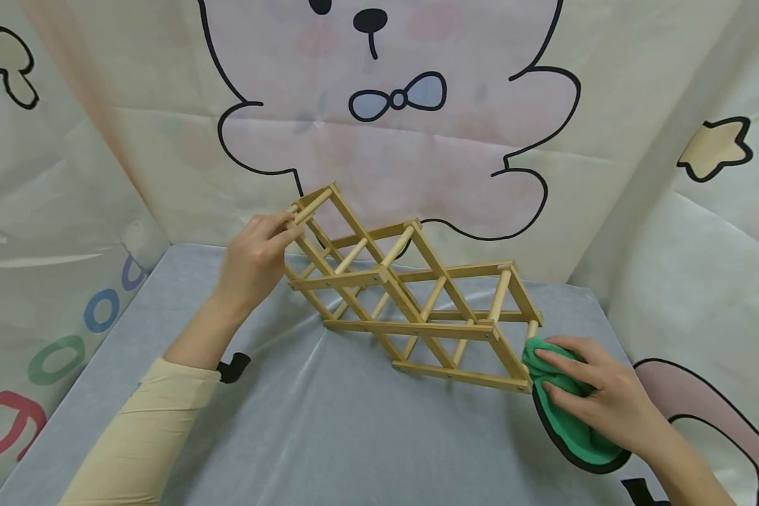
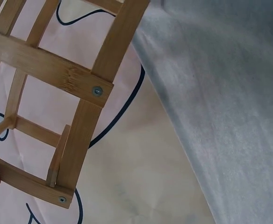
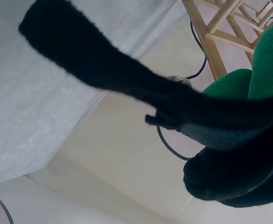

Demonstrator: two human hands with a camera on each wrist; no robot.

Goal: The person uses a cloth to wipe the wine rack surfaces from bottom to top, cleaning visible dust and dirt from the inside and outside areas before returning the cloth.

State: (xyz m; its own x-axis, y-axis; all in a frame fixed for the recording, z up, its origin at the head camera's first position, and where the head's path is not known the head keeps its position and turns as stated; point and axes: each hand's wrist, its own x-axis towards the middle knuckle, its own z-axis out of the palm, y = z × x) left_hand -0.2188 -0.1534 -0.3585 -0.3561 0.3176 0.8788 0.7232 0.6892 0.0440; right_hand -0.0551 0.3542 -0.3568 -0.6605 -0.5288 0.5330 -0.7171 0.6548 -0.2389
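A lattice rack of pale wooden slats and dowels, like a folding wine rack, is held tilted over the table, its left end higher. My left hand grips the dowel at the rack's upper left corner. In the left wrist view, screwed slat joints fill the upper left, with a bit of fingertip at the edge. My right hand holds a bunched green cloth with a black border against the rack's lower right end. Dark folds of its border cross the right wrist view, beside green fabric.
A blue-grey cloth covers the table. Behind it hangs a pale backdrop with a cartoon animal, and similar printed sheets rise at both sides. Black strap ends show near both wrists.
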